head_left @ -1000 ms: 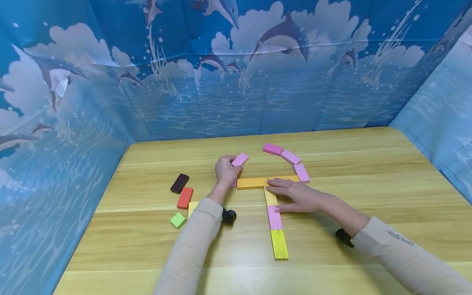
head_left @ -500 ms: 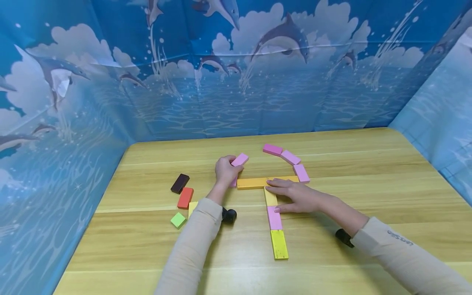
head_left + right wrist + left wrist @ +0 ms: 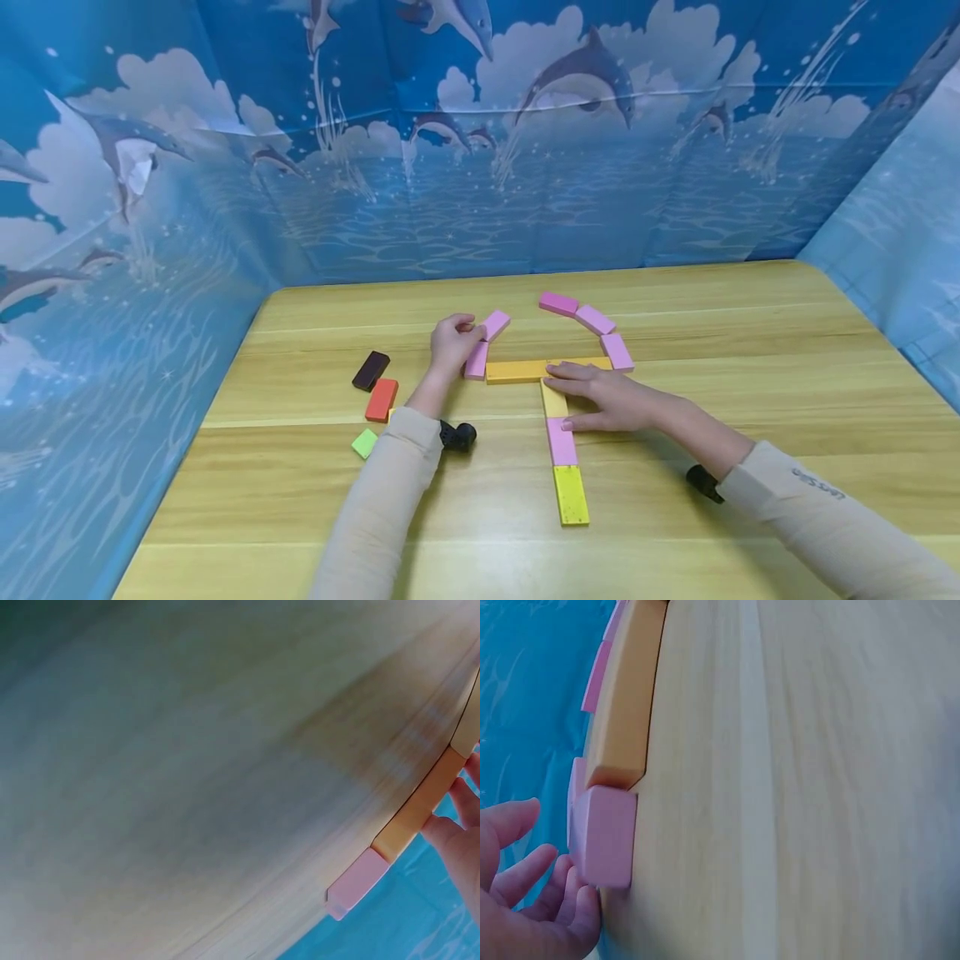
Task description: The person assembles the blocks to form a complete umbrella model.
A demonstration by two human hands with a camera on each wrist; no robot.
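Observation:
My left hand (image 3: 452, 348) is beside a lower pink block (image 3: 476, 362), which meets a slanted upper pink block (image 3: 496, 324). In the left wrist view the thumb stands apart from the pink block (image 3: 609, 838), and the other fingertips are right at its end. Orange blocks (image 3: 517, 372) form a crosswise bar. My right hand (image 3: 611, 397) lies with extended fingers over that bar, its thumb at a pink block (image 3: 562, 442) in the column below. A pale yellow block (image 3: 555, 403) heads this column; a bright yellow block (image 3: 572, 496) ends it.
Three pink blocks (image 3: 595, 319) curve above the bar's right side, with a gap to the left pair. Left of my arm lie a dark block (image 3: 371, 370), a red block (image 3: 382, 400) and a green block (image 3: 364, 443). A dolphin-print sheet (image 3: 480, 208) borders the wooden table (image 3: 675, 500).
My left hand has let go of the pink blocks and drawn slightly left, uncovering the lower one. The right hand stays in place. The head view has shifted a little.

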